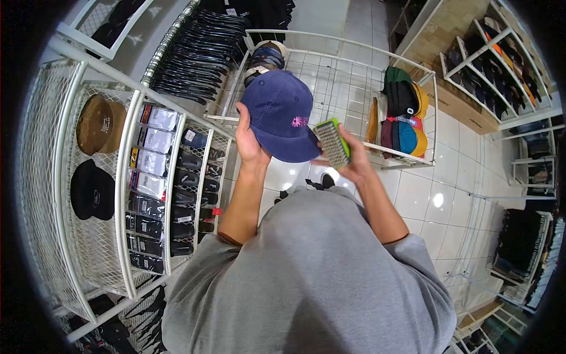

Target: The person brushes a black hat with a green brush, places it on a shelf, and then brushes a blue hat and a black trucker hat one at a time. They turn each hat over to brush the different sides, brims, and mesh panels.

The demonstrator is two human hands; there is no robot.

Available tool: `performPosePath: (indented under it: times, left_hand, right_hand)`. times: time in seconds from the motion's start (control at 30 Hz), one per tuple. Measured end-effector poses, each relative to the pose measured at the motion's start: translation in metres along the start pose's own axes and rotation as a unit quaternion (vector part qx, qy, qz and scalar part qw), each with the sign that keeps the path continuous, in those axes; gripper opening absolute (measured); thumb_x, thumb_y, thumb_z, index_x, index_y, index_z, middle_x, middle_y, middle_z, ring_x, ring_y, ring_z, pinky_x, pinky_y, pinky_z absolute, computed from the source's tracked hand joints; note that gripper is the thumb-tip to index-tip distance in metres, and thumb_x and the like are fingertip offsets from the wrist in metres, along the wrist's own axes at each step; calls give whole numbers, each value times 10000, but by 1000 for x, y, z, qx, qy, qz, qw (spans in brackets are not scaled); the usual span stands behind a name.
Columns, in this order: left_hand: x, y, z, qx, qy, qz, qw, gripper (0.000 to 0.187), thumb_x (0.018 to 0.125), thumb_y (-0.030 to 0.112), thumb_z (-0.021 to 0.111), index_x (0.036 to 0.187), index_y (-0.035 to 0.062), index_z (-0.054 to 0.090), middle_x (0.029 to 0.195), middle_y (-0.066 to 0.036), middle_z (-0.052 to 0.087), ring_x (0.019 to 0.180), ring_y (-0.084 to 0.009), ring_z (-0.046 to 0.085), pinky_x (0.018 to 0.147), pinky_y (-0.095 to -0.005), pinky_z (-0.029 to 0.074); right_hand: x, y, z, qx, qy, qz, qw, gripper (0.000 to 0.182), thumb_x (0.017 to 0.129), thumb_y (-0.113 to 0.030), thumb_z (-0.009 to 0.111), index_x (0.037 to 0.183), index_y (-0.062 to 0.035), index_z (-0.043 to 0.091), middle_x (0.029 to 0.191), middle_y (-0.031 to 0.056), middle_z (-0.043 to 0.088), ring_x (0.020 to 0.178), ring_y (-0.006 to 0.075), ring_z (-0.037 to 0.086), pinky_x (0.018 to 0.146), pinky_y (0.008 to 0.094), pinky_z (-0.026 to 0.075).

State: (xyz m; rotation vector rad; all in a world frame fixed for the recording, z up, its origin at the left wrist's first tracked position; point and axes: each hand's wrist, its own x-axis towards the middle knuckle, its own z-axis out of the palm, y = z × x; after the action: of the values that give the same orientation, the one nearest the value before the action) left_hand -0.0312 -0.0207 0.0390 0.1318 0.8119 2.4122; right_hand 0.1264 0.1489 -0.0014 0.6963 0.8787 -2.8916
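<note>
— Where's the navy cap (282,112)?

— Held up at chest height before the white wire rack (348,50), the left hand (250,141) closed on its side and back edge.

— And the right hand (355,158)?

— Wrapped around a green-edged brush (333,141), its face just beside the brim.

— How would the cap handle?

— Light and soft in the crown, I'd judge; the stiff brim gives the firmer hold.

— Anything unclear?

— The pink embroidery is unreadable, and the fingers behind the cap are hidden.

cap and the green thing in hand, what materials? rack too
Navy cap: looks like soft matte woven cotton, pink embroidered mark. Green brush: likely glossy plastic body, dense pale bristle face; bristle material unclear. Rack: seemingly white-coated metal tube and wire mesh.
</note>
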Motion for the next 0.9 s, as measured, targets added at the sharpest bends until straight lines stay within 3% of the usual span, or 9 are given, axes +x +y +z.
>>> performPosePath:
  times: [0.13,0.2,0.27,0.37,0.47,0.53,0.63,0.73,0.9]
  left_hand:
    - [-2,-7,-6,-23,-34,9,999,525,1079,411,435,1401,5,519,1361,-151,612,1263,-307,582,1086,-473,459]
    - [-1,-4,-14,-2,-26,24,999,412,1064,325,511,1351,34,565,1290,-112,659,1155,-236,651,1013,-388,515]
    - [0,9,-21,70,-68,-19,995,384,1035,265,559,1334,24,579,1263,-112,670,1141,-216,655,1006,-367,511]
    - [-8,26,-13,277,-169,-118,938,368,929,104,715,1264,-23,632,1172,-123,709,1052,-160,677,961,-316,519]
    - [-17,28,14,427,-185,-139,874,386,904,108,747,1244,-44,643,1149,-119,719,993,-162,692,927,-322,539]
    - [-18,20,21,400,-167,-129,892,375,900,100,754,1228,-47,647,1122,-112,727,951,-167,704,896,-319,557]
    - [-18,11,24,287,-106,-121,944,291,921,52,718,1193,-31,660,1112,-102,727,959,-154,700,880,-299,566]
    - [-22,0,20,254,-98,-128,954,273,933,50,705,1191,-26,658,1091,-81,726,947,-140,695,868,-297,565]
    - [-24,-2,17,306,-165,-170,922,288,942,32,681,1225,-4,642,1103,-55,711,954,-114,677,872,-283,553]
  right_hand:
    - [16,-1,-19,76,-31,-44,996,513,989,-494,582,1255,-57,606,1140,139,672,922,214,661,813,464,603]
    - [15,-15,-27,33,5,-98,995,470,999,-461,587,1215,-46,639,1011,110,706,849,181,670,763,387,589]
    - [-2,-37,-16,-134,110,-131,976,432,1007,-416,600,1169,-25,682,946,74,720,856,134,665,759,298,544]
    - [-11,-54,-19,-322,75,-162,930,420,990,-374,647,1198,-12,695,973,57,722,883,104,641,781,256,500]
    - [-15,-53,3,-486,96,-197,846,401,978,-319,681,1244,-18,685,1000,47,729,894,98,622,828,265,491]
    - [-6,-40,5,-489,115,-216,837,440,944,-301,726,1284,-28,666,1001,70,706,904,157,628,846,298,490]
    - [-9,-21,18,-574,178,-504,620,565,849,-257,792,1349,-53,627,1032,136,596,931,286,614,857,342,482]
    - [-24,-13,44,-575,76,-536,613,590,827,-231,796,1362,-65,611,1063,148,598,932,296,621,838,363,494]
    - [8,-33,33,-606,136,-499,605,647,785,-256,828,1374,-93,617,1054,149,595,905,299,632,782,383,520]
